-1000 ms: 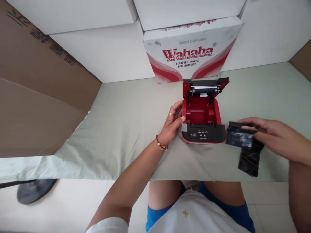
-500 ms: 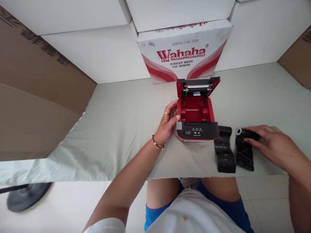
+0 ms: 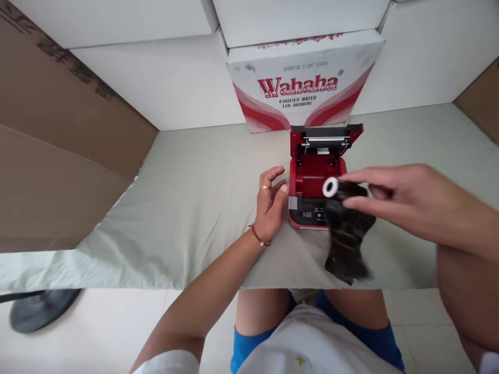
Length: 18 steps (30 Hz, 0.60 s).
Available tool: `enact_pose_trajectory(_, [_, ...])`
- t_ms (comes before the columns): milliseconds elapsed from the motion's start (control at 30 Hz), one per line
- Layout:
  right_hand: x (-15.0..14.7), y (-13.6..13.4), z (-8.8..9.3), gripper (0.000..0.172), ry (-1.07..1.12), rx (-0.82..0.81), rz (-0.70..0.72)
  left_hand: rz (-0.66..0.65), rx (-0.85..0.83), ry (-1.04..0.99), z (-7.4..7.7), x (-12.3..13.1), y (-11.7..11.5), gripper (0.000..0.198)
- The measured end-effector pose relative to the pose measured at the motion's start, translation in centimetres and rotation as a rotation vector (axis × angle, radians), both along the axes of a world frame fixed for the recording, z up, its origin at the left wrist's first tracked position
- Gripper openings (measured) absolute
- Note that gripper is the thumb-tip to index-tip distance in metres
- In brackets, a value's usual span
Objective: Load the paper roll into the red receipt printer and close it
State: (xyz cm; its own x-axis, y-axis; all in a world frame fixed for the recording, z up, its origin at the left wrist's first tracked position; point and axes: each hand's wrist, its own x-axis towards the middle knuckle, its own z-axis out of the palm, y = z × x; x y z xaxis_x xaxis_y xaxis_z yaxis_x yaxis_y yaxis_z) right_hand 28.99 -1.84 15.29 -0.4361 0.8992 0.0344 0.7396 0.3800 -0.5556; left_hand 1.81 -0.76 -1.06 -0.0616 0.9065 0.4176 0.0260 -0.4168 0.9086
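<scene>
A small red and black printer (image 3: pixel 317 179) stands on the cloth with its lid raised and its red inner bay showing. My right hand (image 3: pixel 393 195) pinches a roll of black ribbon (image 3: pixel 343 239) between thumb and fingers. The roll's white core faces left, and a loose black tail hangs below it. The roll is over the printer's front right part, covering some of the control panel. My left hand (image 3: pixel 271 200) rests beside the printer's left side with fingers apart, holding nothing. Whether its thumb touches the case I cannot tell. Another black strip is mostly hidden behind the held ribbon.
A white and red water carton (image 3: pixel 307 85) stands behind the printer, against white boxes (image 3: pixel 156 85). Brown cartons (image 3: pixel 58 171) bound the left side, and another brown carton (image 3: pixel 479 104) is at the right. The pale green cloth (image 3: pixel 187 208) ends at the table's front edge.
My right hand has lifted the ribbon roll off the cloth and carried it left over the printer. My left hand's fingers have loosened from the printer's side.
</scene>
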Motion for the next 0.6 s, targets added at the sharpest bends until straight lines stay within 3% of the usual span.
enact_pose_trajectory(67, [-3.0, 2.1, -1.1, 0.035, -0.138, 0.048, -0.022, 0.111, 0.133, 0.083, 0.9, 0.0, -1.0, 0.039])
enact_pose_trajectory(133, [-4.9, 3.2, -2.0, 0.032, -0.314, 0.107, -0.084, 0.188, 0.253, 0.181, 1.9, 0.0, -1.9, 0.039])
enact_pose_trajectory(333, [-7.5, 3.8, -2.0, 0.037, -0.613, 0.101, -0.129, 0.118, 0.614, 0.494, 4.1, 0.8, -3.6, 0.033])
enact_pose_trajectory(600, [-8.4, 4.9, -2.8, 0.038, -0.608, 0.126, -0.115, 0.135, 0.678, 0.615, 4.3, 1.5, -4.0, 0.024])
